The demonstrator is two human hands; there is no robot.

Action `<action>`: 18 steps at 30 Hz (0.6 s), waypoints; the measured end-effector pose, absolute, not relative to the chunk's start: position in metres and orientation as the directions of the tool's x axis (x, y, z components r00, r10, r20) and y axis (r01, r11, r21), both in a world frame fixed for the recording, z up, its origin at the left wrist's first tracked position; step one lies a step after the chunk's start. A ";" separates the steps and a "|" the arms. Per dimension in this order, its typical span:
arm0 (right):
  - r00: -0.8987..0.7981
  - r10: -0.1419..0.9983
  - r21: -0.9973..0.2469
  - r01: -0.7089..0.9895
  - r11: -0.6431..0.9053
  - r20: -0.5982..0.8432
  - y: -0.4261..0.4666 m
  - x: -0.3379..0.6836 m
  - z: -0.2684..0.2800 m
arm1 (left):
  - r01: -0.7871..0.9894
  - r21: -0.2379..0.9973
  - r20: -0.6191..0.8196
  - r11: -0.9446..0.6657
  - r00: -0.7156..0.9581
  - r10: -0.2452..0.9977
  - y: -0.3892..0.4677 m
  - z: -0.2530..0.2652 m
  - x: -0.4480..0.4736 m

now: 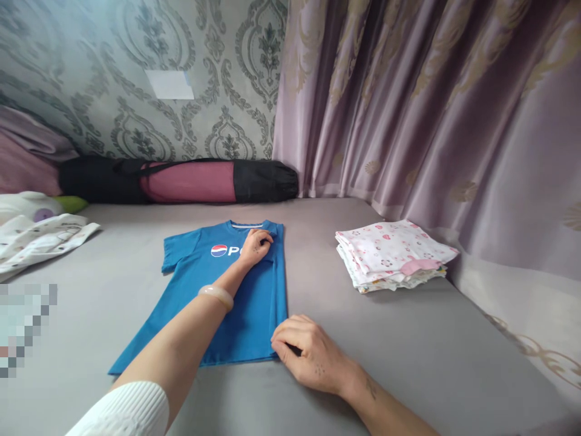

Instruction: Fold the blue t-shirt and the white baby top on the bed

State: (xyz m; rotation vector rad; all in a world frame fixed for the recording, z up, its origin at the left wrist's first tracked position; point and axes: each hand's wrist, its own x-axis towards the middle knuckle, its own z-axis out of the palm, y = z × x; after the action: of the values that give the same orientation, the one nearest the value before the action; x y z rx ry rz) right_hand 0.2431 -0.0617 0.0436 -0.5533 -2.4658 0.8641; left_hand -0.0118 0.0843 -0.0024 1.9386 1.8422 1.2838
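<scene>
A blue T-shirt [236, 309] lies front side up on the grey bed sheet, its right side folded inward in a narrow strip. White letters and a round red, white and blue logo show on the chest, partly hidden by my left hand [257, 245]. That hand has its fingers curled closed on the folded cloth near the neckline. At the lower right corner, my right hand [311, 354] pinches the shirt's hem between thumb and fingers. The left sleeve of the shirt, as I see it, is spread flat.
Folded patterned cloths [390, 251] are stacked to the right. A long black and maroon bag [190, 181] lies along the wall. White printed fabric [40, 239] and a plush toy [29, 206] sit at the left. Mauve curtains [363, 103] hang on the right.
</scene>
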 end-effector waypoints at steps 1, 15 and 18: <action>-0.811 0.508 -0.661 0.213 0.719 0.291 -0.061 0.243 0.044 | 0.724 0.654 0.444 -0.219 -0.134 0.886 0.083 -0.002 -0.011; -0.852 0.513 -0.845 0.196 0.497 0.104 -0.033 0.239 0.058 | 0.900 0.429 0.215 -0.075 -0.021 0.976 0.030 0.005 -0.039; -0.829 0.529 -0.775 0.211 0.596 0.181 -0.004 0.219 0.062 | 0.931 0.364 0.122 -0.022 -0.024 0.992 -0.009 0.001 -0.057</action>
State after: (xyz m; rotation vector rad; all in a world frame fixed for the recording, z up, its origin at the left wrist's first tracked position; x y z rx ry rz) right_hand 0.2193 -0.0039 0.0624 -0.5945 -2.4322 1.1069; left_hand -0.0569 -0.0093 0.0008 2.0641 2.0661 0.5218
